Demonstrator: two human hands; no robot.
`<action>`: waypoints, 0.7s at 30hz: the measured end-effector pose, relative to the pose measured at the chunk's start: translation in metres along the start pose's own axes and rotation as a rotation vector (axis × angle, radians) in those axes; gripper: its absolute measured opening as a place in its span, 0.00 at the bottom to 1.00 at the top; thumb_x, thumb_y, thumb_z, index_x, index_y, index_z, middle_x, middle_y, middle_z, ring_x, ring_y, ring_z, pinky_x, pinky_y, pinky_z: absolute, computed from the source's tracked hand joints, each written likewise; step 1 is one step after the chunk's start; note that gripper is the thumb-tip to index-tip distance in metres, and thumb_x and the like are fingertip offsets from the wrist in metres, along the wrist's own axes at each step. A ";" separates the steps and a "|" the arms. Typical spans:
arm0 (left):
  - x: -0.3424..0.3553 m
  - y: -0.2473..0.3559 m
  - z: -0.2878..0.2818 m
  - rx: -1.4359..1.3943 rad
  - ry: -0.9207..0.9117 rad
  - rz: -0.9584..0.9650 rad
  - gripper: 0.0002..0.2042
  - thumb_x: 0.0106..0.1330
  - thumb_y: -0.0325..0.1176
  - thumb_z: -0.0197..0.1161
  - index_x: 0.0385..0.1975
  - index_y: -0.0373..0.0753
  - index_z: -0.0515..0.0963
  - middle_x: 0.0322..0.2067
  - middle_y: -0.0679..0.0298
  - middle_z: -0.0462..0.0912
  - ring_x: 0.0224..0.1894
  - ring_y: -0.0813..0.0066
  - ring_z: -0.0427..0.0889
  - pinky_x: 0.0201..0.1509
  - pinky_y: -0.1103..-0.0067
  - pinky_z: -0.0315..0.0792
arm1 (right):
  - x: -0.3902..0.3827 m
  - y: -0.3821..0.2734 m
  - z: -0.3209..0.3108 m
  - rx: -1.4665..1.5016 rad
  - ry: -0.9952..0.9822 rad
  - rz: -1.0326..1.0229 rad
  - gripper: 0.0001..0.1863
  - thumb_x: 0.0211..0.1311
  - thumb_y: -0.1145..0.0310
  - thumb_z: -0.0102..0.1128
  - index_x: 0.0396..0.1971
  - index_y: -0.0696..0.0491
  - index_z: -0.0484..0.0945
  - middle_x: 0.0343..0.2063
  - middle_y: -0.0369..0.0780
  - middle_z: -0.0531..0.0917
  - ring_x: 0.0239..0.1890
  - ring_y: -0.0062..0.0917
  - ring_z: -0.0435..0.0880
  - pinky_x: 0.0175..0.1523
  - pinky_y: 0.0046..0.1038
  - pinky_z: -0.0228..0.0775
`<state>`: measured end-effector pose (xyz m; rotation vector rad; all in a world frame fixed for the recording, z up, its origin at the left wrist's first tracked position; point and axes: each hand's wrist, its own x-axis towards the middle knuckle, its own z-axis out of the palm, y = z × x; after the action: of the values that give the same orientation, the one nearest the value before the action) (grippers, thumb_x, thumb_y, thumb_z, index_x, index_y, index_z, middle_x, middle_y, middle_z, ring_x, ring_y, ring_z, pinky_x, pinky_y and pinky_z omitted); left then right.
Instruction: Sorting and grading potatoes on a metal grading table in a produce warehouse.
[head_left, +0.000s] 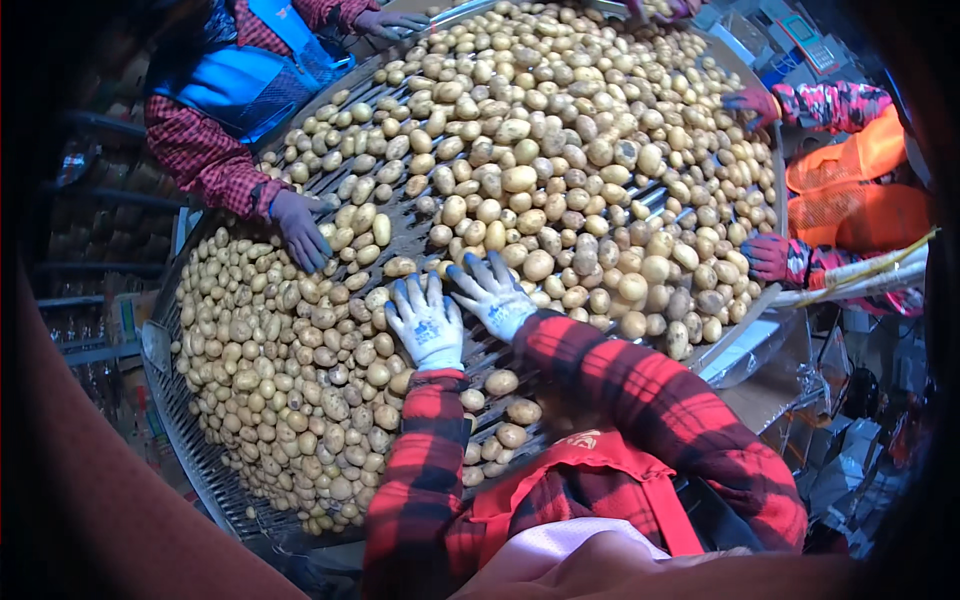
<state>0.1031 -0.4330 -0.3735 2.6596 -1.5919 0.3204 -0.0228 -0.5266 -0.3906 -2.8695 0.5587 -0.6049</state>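
Head view: two gloved hands, white with blue fingertips, reach palm down over a slatted counter (408, 238).
Left hand (430, 325): fingers apart, pointing away from the body, at the right edge of the nearer heap; I cannot tell whether the tips press on a potato.
Right hand (496, 298): fingers apart, angled up and left, at the near edge of the bigger heap; contact at the tips is unclear here too.
Potatoes: a heap of mostly small ones (285, 385) lies left of the left hand; a bigger heap (580, 150) spreads beyond and to the right of the right hand; a few loose ones (511, 435) lie on the slats between the forearms.
Sleeves (412, 440): red and black plaid, beside a red apron (600, 458).
Co-worker, upper left: blue vest (245, 95), one purple-gloved hand (300, 235) on potatoes, the other (390, 24) at the counter's far edge.
Co-worker, right: patterned pink sleeves, one hand (752, 104) above the other (767, 258) along the right edge, beside orange mesh cloth (858, 205).
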 end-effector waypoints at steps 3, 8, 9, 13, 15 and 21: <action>0.000 -0.002 -0.004 0.029 -0.069 -0.015 0.28 0.58 0.43 0.65 0.63 0.51 0.74 0.65 0.58 0.69 0.70 0.52 0.63 0.71 0.54 0.57 | 0.032 0.019 0.019 -0.150 0.032 -0.129 0.16 0.58 0.61 0.57 0.46 0.40 0.84 0.64 0.37 0.70 0.66 0.44 0.66 0.69 0.60 0.58; -0.005 -0.006 -0.013 -0.003 -0.072 -0.066 0.28 0.60 0.43 0.65 0.64 0.54 0.72 0.65 0.57 0.68 0.70 0.55 0.62 0.69 0.58 0.61 | 0.083 0.070 0.007 -0.310 0.209 -0.100 0.23 0.55 0.67 0.57 0.54 0.39 0.75 0.57 0.40 0.71 0.59 0.45 0.70 0.66 0.59 0.62; -0.003 -0.006 -0.011 -0.006 -0.086 -0.062 0.28 0.61 0.43 0.65 0.64 0.55 0.72 0.66 0.57 0.67 0.71 0.55 0.62 0.68 0.58 0.61 | 0.089 0.096 0.003 -0.209 0.201 -0.031 0.22 0.54 0.66 0.57 0.52 0.40 0.77 0.58 0.40 0.71 0.61 0.45 0.69 0.66 0.61 0.60; -0.003 -0.004 -0.007 0.030 -0.084 -0.073 0.28 0.62 0.42 0.65 0.65 0.57 0.71 0.67 0.57 0.66 0.71 0.56 0.61 0.67 0.59 0.62 | 0.081 0.192 -0.041 -0.396 -0.140 0.132 0.21 0.62 0.67 0.55 0.57 0.42 0.78 0.68 0.44 0.64 0.72 0.49 0.58 0.72 0.69 0.45; -0.001 0.000 -0.004 0.070 -0.087 -0.067 0.28 0.63 0.43 0.63 0.65 0.57 0.71 0.68 0.57 0.65 0.72 0.56 0.60 0.68 0.59 0.61 | 0.069 0.229 -0.052 -0.542 -0.180 0.188 0.29 0.59 0.67 0.62 0.62 0.35 0.74 0.70 0.41 0.62 0.72 0.47 0.58 0.73 0.66 0.43; 0.003 0.004 -0.007 0.046 -0.104 -0.047 0.27 0.63 0.43 0.62 0.64 0.53 0.73 0.69 0.55 0.65 0.72 0.55 0.60 0.70 0.57 0.59 | 0.013 0.292 -0.101 -0.518 -0.002 0.357 0.35 0.53 0.66 0.66 0.64 0.34 0.72 0.67 0.43 0.68 0.66 0.47 0.68 0.68 0.58 0.55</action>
<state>0.1000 -0.4371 -0.3668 2.7865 -1.5651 0.2238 -0.1488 -0.8070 -0.3597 -3.0926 1.3664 -0.4465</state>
